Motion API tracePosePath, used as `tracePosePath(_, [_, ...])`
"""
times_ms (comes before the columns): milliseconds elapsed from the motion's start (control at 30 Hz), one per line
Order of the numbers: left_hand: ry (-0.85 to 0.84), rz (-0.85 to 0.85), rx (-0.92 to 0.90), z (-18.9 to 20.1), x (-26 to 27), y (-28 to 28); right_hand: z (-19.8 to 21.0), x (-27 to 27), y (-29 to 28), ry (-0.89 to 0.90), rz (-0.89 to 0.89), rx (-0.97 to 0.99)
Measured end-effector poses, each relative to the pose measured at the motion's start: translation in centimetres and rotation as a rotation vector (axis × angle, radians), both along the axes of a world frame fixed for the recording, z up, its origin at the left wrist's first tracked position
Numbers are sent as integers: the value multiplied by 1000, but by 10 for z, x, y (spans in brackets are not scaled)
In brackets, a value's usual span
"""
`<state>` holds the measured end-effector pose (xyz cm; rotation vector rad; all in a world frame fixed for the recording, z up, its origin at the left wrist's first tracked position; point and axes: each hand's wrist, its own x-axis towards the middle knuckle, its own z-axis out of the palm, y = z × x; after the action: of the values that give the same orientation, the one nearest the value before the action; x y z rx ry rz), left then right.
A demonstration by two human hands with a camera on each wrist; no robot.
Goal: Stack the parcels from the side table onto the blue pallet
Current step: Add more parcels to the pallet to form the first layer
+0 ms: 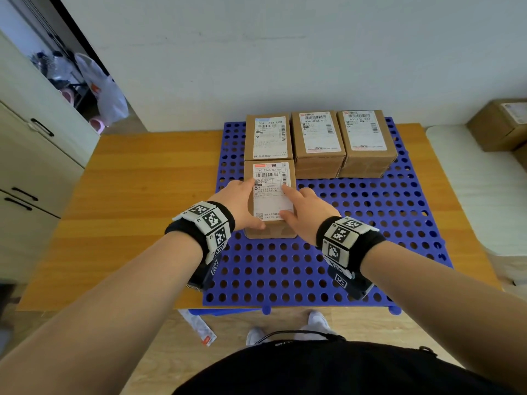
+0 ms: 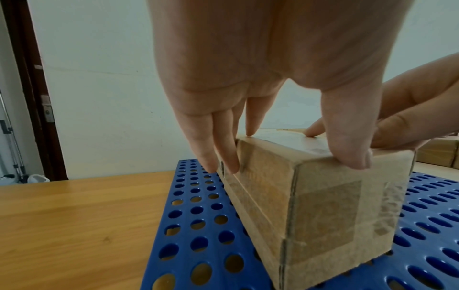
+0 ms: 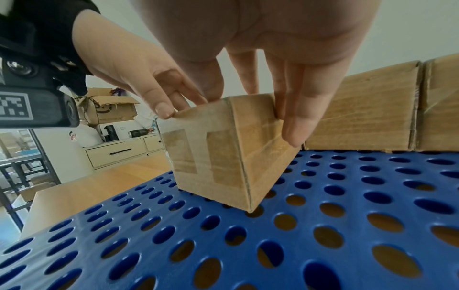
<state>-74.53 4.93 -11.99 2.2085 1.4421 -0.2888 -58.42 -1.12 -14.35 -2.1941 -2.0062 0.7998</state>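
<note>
A brown cardboard parcel with a white label lies on the blue perforated pallet, in front of the leftmost parcel of the back row. My left hand holds its left side, fingers down the side wall and thumb on the near top edge. My right hand holds the right side, thumb and forefinger on top. In the right wrist view the parcel rests on the pallet. Three parcels form the back row.
The pallet sits on a wooden table against a white wall. Another parcel waits on the white side table at the right. Cabinets stand on the left. The pallet's front and right parts are bare.
</note>
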Motion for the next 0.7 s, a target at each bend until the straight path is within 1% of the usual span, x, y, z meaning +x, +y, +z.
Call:
tracePosePath(400, [23, -4, -1, 1, 0, 1, 4, 0, -1, -13, -3, -6])
tracePosePath(533, [30, -24, 89, 7, 2, 1, 12, 1, -4, -27, -31, 14])
tracePosePath(700, [9, -114, 197, 17, 15, -5, 21, 6, -15, -31, -121, 41])
